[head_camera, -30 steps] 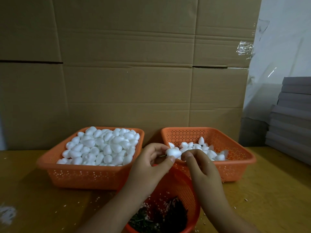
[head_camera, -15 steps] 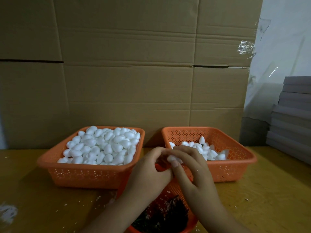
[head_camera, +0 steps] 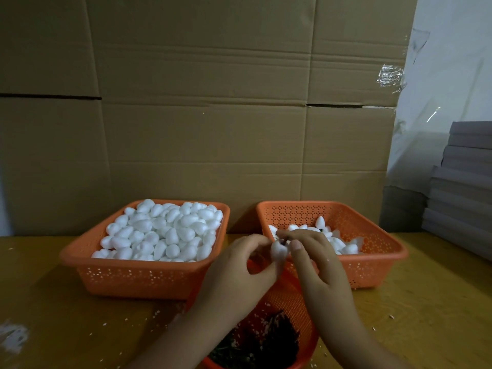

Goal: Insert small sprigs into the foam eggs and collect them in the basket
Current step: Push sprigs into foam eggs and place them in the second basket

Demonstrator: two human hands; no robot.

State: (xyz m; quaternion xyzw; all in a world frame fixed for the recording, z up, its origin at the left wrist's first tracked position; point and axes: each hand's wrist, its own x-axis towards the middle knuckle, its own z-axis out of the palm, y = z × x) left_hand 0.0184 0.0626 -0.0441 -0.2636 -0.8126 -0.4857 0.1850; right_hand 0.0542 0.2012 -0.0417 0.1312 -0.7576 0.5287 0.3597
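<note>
Left hand (head_camera: 234,272) pinches a small white foam egg (head_camera: 279,252); right hand (head_camera: 316,262) pinches a dark sprig (head_camera: 284,242) at the egg's top. Beyond the grip sits the orange perforated collecting basket (head_camera: 378,251); below, a round orange basket of sprigs (head_camera: 298,302).

Big cardboard sheets (head_camera: 202,107) stand behind the yellow table (head_camera: 40,302); grey boards (head_camera: 463,187) sit stacked at right.
</note>
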